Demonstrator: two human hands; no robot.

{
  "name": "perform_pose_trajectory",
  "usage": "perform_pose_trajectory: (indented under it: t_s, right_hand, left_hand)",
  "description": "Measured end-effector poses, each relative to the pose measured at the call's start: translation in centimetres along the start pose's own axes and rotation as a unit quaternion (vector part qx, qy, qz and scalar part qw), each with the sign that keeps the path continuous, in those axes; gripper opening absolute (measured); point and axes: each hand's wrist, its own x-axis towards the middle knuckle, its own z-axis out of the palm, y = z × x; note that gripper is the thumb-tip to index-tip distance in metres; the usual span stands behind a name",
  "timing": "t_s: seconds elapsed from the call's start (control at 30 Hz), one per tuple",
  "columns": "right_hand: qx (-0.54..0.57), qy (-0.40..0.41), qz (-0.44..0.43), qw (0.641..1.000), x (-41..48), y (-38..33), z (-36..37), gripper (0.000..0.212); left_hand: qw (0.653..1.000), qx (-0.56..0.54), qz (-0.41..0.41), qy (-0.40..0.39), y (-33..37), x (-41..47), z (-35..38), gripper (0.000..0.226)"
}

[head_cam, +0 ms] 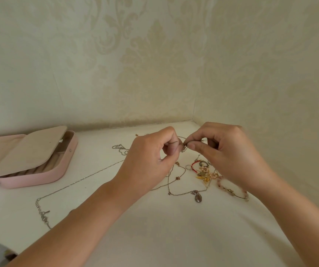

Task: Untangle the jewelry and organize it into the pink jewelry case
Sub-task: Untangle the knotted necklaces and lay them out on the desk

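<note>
1. Head view: the left hand (151,157) and right hand (230,155) both pinch a small part of a thin chain (184,147) between them.
2. The tangled jewelry (203,173) lies just under the right hand; the open pink jewelry case (39,180) stands well to the left, nearer the left hand.

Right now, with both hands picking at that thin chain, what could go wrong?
The left hand and right hand pinch the thin chain close together; a hard pull could tighten a knot or snap a link. The chain seems to trail toward the jewelry pile, so lifting it may drag pieces along and tangle them more. The pink jewelry case lies off to the left; a small freed piece might drop on the way.
</note>
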Motion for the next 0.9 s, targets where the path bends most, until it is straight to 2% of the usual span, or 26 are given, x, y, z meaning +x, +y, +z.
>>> perform_pose_trajectory:
  t_s: [0.33,0.53,0.63,0.73,0.83,0.9]
  right_hand:
    - [-0.03,0.012,0.003,0.999,-0.2,-0.4,0.1,0.009]
    - [0.075,-0.016,0.08,0.994,-0.1,-0.2,-0.1,0.011]
    - [-0.024,0.037,0.011,0.999,-0.3,-0.5,0.3,0.009]
    - [-0.123,0.064,-0.057,0.989,-0.2,0.2,1.0,0.008]
    - [-0.105,0.068,-0.052,0.991,-0.2,0.4,0.9,0.007]
    - [-0.058,0.068,-0.017,0.996,-0.2,0.0,0.5,0.009]
  left_hand:
    - [0.999,0.024,0.039,-0.007,0.0,0.0,-0.1,0.053]
    - [0.998,0.039,0.051,-0.022,-0.1,0.0,-0.3,0.042]
    - [0.999,0.027,0.029,-0.008,0.0,0.0,-0.3,0.047]
    - [1.0,0.01,0.012,0.005,0.2,-0.1,-0.1,0.052]
    - [1.0,-0.019,-0.019,0.004,0.5,-0.1,0.0,0.047]
    - [0.995,-0.079,-0.064,0.004,0.5,0.0,-0.2,0.04]
